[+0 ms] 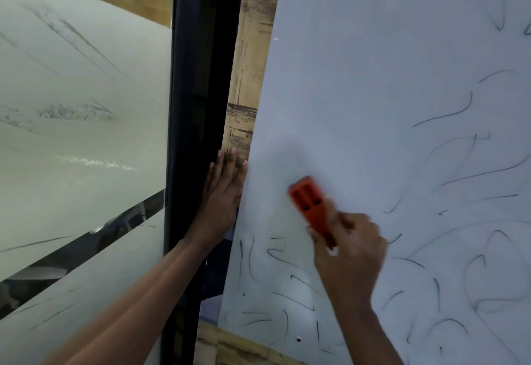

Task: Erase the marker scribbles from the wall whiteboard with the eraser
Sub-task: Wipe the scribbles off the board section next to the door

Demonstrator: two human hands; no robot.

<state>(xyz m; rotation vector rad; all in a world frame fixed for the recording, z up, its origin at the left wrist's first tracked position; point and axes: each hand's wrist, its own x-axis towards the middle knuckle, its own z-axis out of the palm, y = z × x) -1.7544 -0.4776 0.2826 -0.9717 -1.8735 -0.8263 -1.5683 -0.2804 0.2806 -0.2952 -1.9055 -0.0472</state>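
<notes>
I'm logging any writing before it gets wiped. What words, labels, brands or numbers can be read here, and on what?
None can be read.
Whiteboard: only loose black scribbles, curved strokes that form no letters or numbers.
Eraser: orange, held by the right hand, motion-blurred; no label or brand shows.
Frosted glass: faint streaks, no text.
</notes>
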